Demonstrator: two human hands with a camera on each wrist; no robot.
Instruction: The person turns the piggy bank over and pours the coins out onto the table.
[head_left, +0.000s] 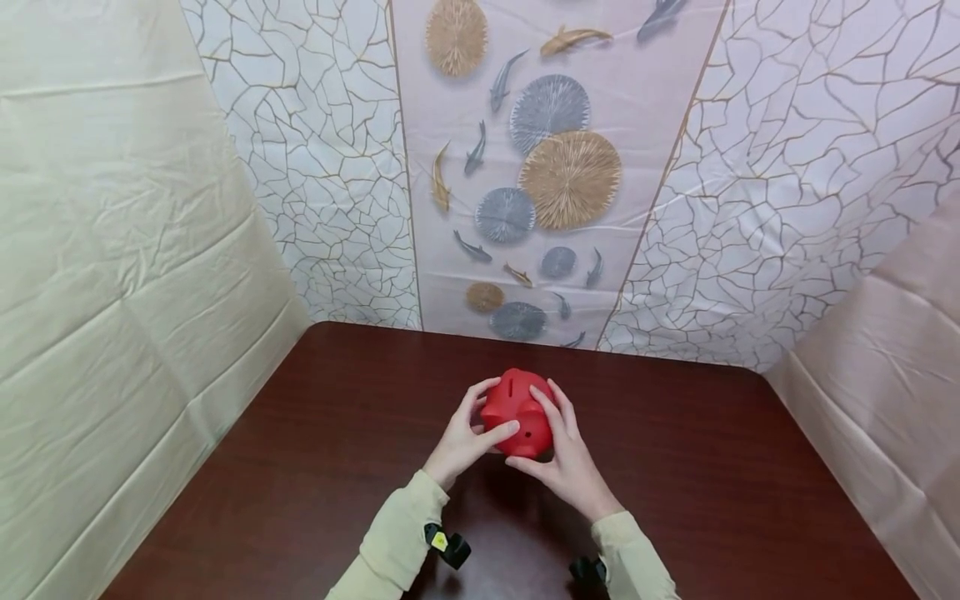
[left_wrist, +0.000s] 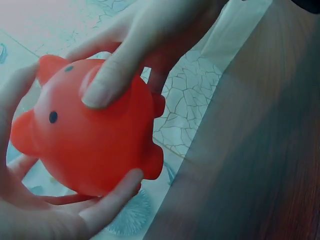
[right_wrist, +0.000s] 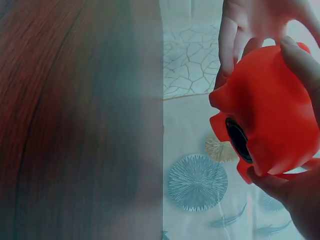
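Observation:
A red piggy bank (head_left: 516,398) is held between both hands above the dark table, its coin slot showing in the head view. My left hand (head_left: 459,442) grips one side, with the thumb across the face near the snout. From the other side my right hand (head_left: 572,467) holds it, fingers over the top and thumb low by a foot. Two black eyes show on the piggy bank (left_wrist: 100,145) in the left wrist view; the left thumb partly covers the snout. A round black plug lies in the underside of the piggy bank (right_wrist: 270,110) in the right wrist view.
The dark brown wooden table (head_left: 337,433) spreads around the hands. Behind it hangs a patterned cloth (head_left: 510,267) with fish and round shapes. Pale cloth walls stand at the left (head_left: 127,292) and right (head_left: 885,350). Black straps with small devices (head_left: 450,546) sit on the wrists.

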